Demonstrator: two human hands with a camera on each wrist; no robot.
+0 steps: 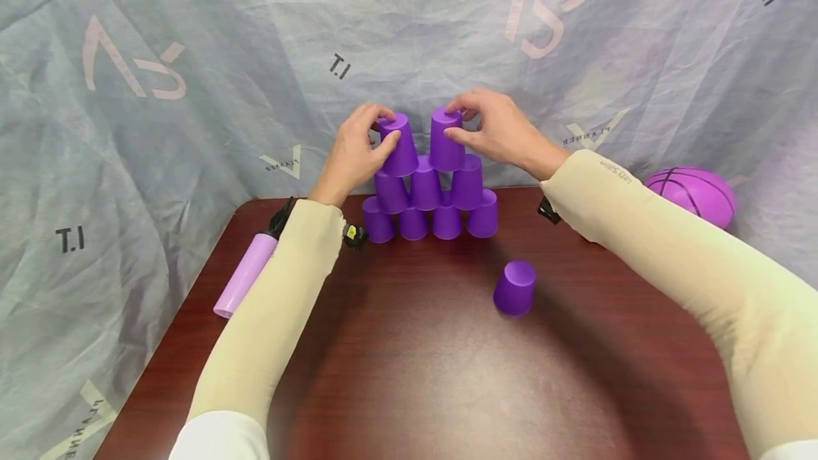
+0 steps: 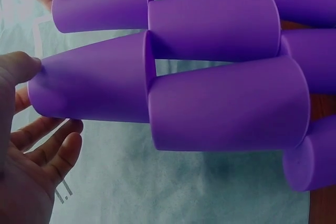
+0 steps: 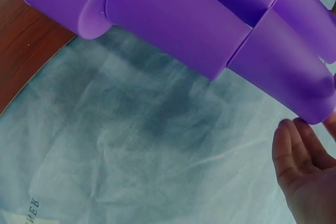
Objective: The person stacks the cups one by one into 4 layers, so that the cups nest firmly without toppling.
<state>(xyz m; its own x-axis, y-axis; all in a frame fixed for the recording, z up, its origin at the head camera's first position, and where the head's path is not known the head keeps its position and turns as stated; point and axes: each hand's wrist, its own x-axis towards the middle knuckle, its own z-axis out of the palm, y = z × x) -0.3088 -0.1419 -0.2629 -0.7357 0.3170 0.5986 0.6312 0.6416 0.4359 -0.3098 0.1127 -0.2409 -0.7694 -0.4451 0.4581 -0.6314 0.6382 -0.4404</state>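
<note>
Purple plastic cups, all upside down, form a stepped stack at the back of the table. Its bottom row holds several cups [image 1: 413, 224], the middle row three [image 1: 426, 187], the top row two. My left hand [image 1: 353, 151] pinches the upper end of the top-left cup [image 1: 400, 149] between thumb and fingers. On the other side, my right hand [image 1: 501, 126] holds the top-right cup [image 1: 446, 142] near its base, thumb at the front. Both wrist views show these cups' rims against the middle-row cups, such as the left one [image 2: 226, 106]. One more purple cup [image 1: 515, 289] stands alone in front, to the right.
A lilac hand pump [image 1: 246, 274] with a black end lies at the table's left, beside my left sleeve. Behind my right forearm sits a purple basketball [image 1: 693, 194]. A grey printed cloth [image 1: 409, 34] hangs just behind the stack. The table [image 1: 409, 368] is dark reddish wood.
</note>
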